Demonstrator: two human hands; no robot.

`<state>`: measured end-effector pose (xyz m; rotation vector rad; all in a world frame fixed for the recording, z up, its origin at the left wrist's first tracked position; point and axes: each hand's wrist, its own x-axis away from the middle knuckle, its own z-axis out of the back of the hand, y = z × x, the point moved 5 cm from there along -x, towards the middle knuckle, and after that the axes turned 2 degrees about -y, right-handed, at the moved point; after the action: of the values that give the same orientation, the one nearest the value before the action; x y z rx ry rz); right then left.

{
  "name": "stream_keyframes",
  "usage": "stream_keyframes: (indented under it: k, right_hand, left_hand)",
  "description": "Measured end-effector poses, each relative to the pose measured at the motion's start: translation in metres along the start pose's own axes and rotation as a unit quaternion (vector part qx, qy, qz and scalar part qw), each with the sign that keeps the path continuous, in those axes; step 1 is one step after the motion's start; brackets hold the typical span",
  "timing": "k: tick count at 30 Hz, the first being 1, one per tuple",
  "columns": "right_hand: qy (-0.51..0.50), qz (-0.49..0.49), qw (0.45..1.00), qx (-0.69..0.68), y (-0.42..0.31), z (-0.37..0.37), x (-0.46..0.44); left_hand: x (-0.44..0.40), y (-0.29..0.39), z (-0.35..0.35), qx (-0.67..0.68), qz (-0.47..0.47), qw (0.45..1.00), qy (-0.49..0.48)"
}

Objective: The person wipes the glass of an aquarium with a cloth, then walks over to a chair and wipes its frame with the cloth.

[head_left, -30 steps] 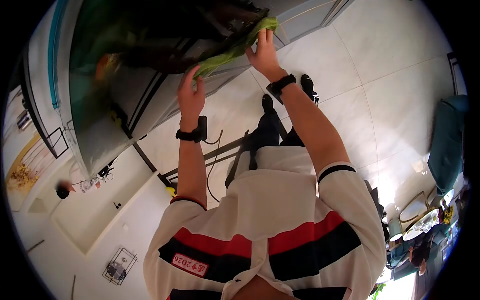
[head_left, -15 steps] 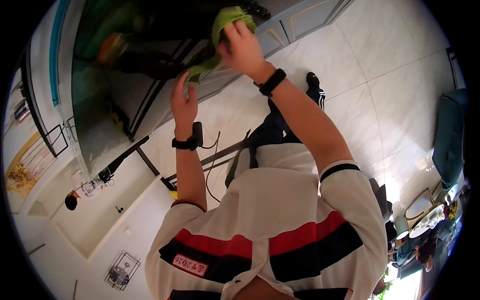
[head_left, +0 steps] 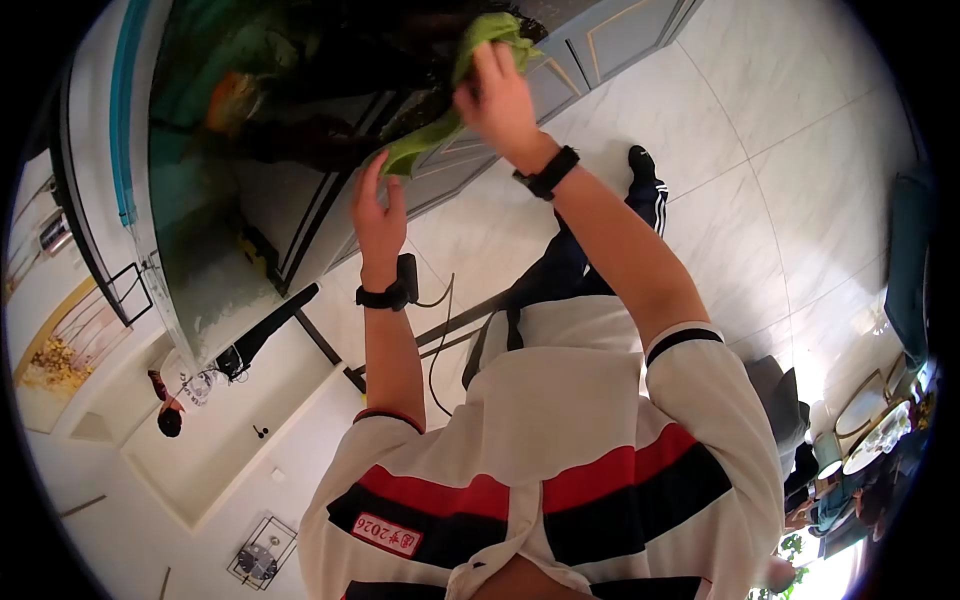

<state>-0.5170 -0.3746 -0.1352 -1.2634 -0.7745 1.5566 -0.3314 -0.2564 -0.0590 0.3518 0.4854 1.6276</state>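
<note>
With left hand [head_left: 380, 218] and right hand [head_left: 503, 112] both out to one green cloth [head_left: 490, 27], laid along a dark glass pane [head_left: 300, 50] by its edge beside the grey cabinet [head_left: 622, 42]. Bounded along the pane's far left edge by a teal strip [head_left: 125, 110], well apart from the hands. Showing orange near that same edge; perhaps behind the glass, perhaps only reflected, cannot tell which. Next, touching the cloth's left end with fingers long and straight, thumb set apart, probably to steady that end; cannot tell whether pinched. Banded in black at that wrist, clear of the cloth. Farther right, running as a narrow, slanting strip between the hands, likely drawn lengthwise by being taken at both ends, close along the pane's cabinet-side edge. Then bunched wider under bent fingers at the cloth's right end, probably to put more weight there; gripped or merely pressed, cannot tell. Banded in black at this wrist too. Farthest right, past the cloth and that edge, lined in gold on the cabinet's front.
</note>
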Motion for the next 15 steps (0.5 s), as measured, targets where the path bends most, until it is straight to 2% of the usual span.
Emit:
stream_keyframes:
  k: [3,7,9,12,14,15]
  right_hand:
    - [0.035,0.107,0.993,-0.023,-0.061,0.012,-0.017]
    - [0.076,0.11,0.991,-0.014,-0.061,0.025,-0.028]
    - [0.069,0.065,0.995,0.021,-0.022,0.021,-0.022]
    - [0.06,-0.004,0.997,0.046,0.031,0.014,-0.008]
    - [0.052,-0.065,0.995,0.053,0.055,0.014,0.002]
    - [0.072,-0.05,0.993,0.078,0.052,0.024,0.002]
  left_hand:
    - [0.004,-0.008,0.0,0.005,-0.021,1.0,0.002]
    - [0.006,0.001,0.008,-0.012,-0.001,1.0,0.019]
    - [0.009,-0.001,0.015,-0.03,-0.019,0.998,0.053]
    - [0.015,-0.008,0.021,-0.034,0.03,0.998,0.049]
    - [0.014,0.0,0.024,-0.02,0.021,0.997,0.065]
    - [0.013,0.007,0.022,-0.013,0.016,0.997,0.075]
